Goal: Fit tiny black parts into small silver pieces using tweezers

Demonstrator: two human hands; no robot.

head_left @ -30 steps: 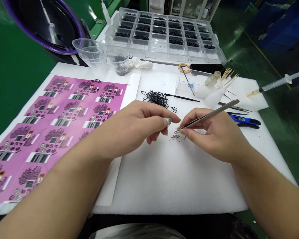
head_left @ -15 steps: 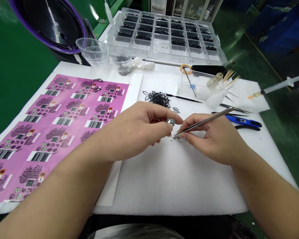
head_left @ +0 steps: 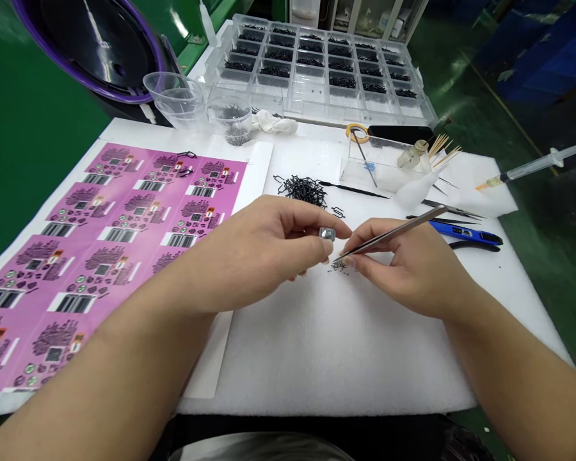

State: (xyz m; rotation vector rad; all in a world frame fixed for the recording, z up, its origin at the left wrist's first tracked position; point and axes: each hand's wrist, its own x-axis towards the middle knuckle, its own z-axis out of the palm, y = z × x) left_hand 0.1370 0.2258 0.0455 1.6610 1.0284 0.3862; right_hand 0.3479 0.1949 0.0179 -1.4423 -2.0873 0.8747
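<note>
My left hand point(head_left: 273, 246) is closed, with a small shiny metal piece point(head_left: 327, 235) between thumb and fingers; its exact kind is hard to make out. Metal tweezers point(head_left: 393, 235) are pinched in my right hand point(head_left: 403, 269), slanting down to the left. Their tips come close to my left thumb, above a scatter of tiny metal bits point(head_left: 339, 267) on the white foam sheet point(head_left: 345, 358). Just beyond my left hand lies a heap of small black bent wire parts point(head_left: 303, 191), with a loose black part point(head_left: 337, 212) beside it.
Pink printed sheets point(head_left: 120, 221) lie on the left. Behind stand clear cups point(head_left: 230, 118) and a compartment tray point(head_left: 317, 102) of black parts. To the right are blue-handled pliers point(head_left: 468, 233), a syringe point(head_left: 523, 168), a small glass bottle point(head_left: 411, 155) and wooden sticks point(head_left: 442, 150).
Almost nothing differs. The whole view has shifted very slightly to the left; both hands keep the same grip and pose.
</note>
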